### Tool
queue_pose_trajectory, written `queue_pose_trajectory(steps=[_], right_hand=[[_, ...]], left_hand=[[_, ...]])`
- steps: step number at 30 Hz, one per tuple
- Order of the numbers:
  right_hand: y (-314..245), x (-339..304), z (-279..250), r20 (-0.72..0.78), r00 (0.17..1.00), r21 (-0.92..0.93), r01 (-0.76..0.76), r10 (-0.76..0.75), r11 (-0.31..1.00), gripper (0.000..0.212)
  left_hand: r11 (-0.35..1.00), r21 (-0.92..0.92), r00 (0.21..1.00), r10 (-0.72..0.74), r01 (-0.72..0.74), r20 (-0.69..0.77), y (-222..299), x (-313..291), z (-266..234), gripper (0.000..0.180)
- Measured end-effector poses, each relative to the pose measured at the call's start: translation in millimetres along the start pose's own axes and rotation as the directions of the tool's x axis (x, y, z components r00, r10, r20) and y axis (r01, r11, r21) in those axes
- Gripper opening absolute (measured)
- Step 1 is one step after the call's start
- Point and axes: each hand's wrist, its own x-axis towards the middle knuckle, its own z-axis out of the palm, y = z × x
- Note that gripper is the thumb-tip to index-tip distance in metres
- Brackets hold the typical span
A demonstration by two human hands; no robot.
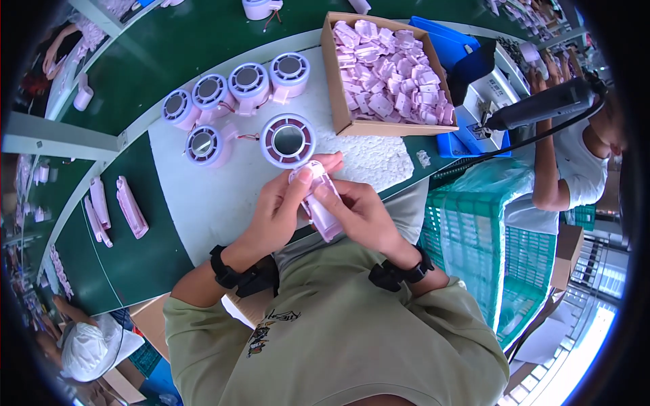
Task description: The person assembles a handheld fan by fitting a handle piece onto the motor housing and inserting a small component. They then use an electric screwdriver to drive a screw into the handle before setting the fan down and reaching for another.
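Note:
Both hands are on a pale pink handheld fan (323, 215). Its round head, with a lilac slotted ring and a dark mirror-like centre, points up and away from me over the white mat (203, 230). My left hand (276, 203) is closed round the upper handle, near the head, its thumb on the top face. My right hand (362, 211) pinches the handle from the other side, thumb laid along it. Fingers hide part of the handle. Just beyond, several similar fan heads (248, 81) rest on the mat, some with thin wires showing.
A cardboard box (330, 74) full of small pink plastic parts stands at the far right. Pink handle shells (131, 206) lie on the green table at left. A green crate (467, 223) with plastic lining and a black powered tool (545, 105) are at right. Other people sit nearby.

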Motion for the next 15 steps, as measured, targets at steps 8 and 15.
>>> queue_pose_trajectory(steps=[8, 15], right_hand=[[-57, 7, -127, -0.414, 0.020, -0.905, -0.118, -0.910, 0.409, 0.065], [-85, -6, -227, -0.774, 0.168, -0.492, 0.446, -0.610, 0.747, 0.041]], left_hand=[[0.974, -0.206, 0.993, -0.108, 0.097, -0.041, 10, 12, 7, 0.051], [0.983, -0.114, 0.989, -0.145, 0.144, 0.006, 11, 15, 23, 0.050]])
